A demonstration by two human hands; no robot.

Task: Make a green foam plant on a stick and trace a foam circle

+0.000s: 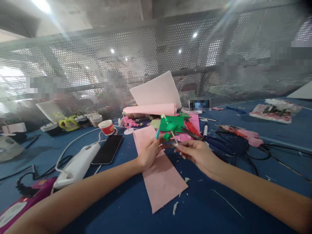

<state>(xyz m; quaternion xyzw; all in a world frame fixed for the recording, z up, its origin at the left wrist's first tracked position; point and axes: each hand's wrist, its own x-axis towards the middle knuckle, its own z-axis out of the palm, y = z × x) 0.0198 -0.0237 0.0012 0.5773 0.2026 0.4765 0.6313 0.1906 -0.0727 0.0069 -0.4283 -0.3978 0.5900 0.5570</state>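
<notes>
A thin stick (174, 137) with green paper strips (170, 125) around its upper part leans up and left between my hands. My right hand (195, 151) pinches its lower end between thumb and fingertips. My left hand (151, 151) is just left of it, thumb raised and apart, fingers stretched towards the stick; their tips are partly hidden and I see nothing gripped. Below my left hand lies a long pink paper sheet (165, 182). Behind the stick are a green sheet (179, 122), a bright pink sheet (195, 120) and scissors (191, 133).
To the left are a black phone (108, 149), a white power strip (78, 165) with cables, and a paper cup (106, 127). A pink roll (151, 109) lies at the back. On the right, a pink glue gun (246, 136) trails a black cable. Paper scraps (175, 208) lie in front.
</notes>
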